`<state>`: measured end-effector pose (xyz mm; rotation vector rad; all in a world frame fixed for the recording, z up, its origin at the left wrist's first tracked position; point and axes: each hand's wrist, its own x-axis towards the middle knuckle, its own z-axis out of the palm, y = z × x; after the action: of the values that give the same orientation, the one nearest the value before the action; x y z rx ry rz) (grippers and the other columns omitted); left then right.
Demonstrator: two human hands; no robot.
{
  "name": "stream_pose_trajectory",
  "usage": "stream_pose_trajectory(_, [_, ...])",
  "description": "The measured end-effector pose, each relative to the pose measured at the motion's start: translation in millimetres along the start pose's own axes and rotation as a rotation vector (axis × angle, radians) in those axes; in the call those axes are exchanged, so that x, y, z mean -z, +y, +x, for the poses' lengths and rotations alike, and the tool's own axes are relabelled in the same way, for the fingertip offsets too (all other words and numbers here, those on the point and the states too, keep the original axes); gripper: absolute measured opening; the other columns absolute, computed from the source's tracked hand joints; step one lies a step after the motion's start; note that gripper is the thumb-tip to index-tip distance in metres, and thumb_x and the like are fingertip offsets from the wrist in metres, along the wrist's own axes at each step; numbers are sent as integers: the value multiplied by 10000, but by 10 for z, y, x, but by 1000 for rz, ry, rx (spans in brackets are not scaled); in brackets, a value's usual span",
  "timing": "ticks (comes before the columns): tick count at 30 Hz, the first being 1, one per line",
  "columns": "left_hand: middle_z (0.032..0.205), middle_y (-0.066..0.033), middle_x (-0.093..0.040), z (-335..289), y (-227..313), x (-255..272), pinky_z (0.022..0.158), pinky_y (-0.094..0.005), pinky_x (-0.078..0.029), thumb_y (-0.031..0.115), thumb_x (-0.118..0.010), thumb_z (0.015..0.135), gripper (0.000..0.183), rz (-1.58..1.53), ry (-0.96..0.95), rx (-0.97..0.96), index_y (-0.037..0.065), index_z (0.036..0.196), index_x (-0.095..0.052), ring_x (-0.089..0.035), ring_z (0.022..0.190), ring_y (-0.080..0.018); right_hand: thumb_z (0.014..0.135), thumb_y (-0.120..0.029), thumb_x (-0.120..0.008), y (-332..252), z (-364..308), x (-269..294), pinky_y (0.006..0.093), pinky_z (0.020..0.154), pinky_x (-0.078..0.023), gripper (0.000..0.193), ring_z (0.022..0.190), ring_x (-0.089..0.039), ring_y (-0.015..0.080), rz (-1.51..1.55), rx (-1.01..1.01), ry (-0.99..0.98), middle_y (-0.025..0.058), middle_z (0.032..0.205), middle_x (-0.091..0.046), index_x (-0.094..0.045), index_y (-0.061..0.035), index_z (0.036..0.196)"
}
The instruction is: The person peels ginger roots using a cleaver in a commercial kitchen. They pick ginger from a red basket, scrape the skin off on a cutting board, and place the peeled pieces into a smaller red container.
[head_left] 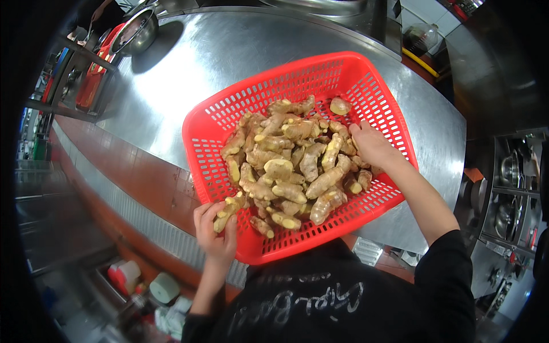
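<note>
A red slotted plastic basket (297,247) sits on the steel worktop close to my body, heaped with pieces of ginger root (297,154). Some pieces show pale yellow cut faces. At the basket's near left corner, my left hand (214,228) holds a piece of ginger (229,210) between thumb and fingers. On the right side, my right hand (372,146) reaches inside the basket against the heap. Its fingers are bent down among the ginger and partly hidden, so what they grip, if anything, does not show. One cut piece (341,106) lies apart near the far wall.
The steel worktop (229,51) extends beyond the basket. A metal bowl (137,33) stands at its far left edge, near another person's hand (98,12). Shelves with metal bowls (508,171) are at the right. Tiled floor (134,166) shows at the left.
</note>
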<state>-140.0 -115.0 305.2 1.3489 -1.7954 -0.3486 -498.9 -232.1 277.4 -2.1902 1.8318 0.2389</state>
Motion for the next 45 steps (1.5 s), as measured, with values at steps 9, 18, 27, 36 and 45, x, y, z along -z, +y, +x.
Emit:
stream_pose_trajectory(9, [987, -159, -525, -35, -19, 4, 815, -349, -420, 6, -623, 770, 278, -17, 23, 15, -7, 1040, -560, -526, 923, -279, 832, -114, -619, -281, -667, 587, 273, 739, -472, 421, 829, -553, 127, 1343, -44, 128, 44, 885, -542, -436, -64, 1207])
stream_pose_trajectory(18, [1009, -146, -523, -38, -46, -20, 825, -339, -422, 7, -622, 783, 265, -30, 28, -32, -5, 1041, -562, -529, 940, -263, 789, -113, -644, -711, -1090, 549, 235, 802, -412, 677, 907, -501, 98, 1528, 163, 159, 40, 970, -526, -301, -34, 1368])
stream_pose_trajectory(27, [1016, -140, -513, -55, -89, -21, 827, -324, -422, 13, -612, 806, 256, -59, 13, -60, -6, 1055, -554, -526, 943, -251, 805, -34, -613, -754, -1303, 496, 272, 898, -429, 582, 1023, -521, 118, 1533, 227, 178, 61, 1077, -541, -344, -8, 1320])
stream_pose_trajectory(36, [981, -139, -544, -59, -93, -32, 801, -342, -438, 13, -658, 757, 289, -84, 46, -62, 2, 1033, -571, -529, 927, -275, 844, -99, -615, -796, -1431, 434, 260, 881, -428, 491, 1003, -518, 128, 1819, 217, 23, 58, 1072, -538, -396, -19, 1277])
stream_pose_trajectory(45, [1006, -136, -518, -68, -92, -30, 811, -323, -429, 14, -627, 794, 268, -100, 23, -42, -6, 1053, -561, -525, 931, -244, 867, -105, -603, -957, -1426, 420, 249, 873, -419, 371, 1001, -503, 108, 1463, 125, 355, 38, 1090, -530, -471, -20, 1202])
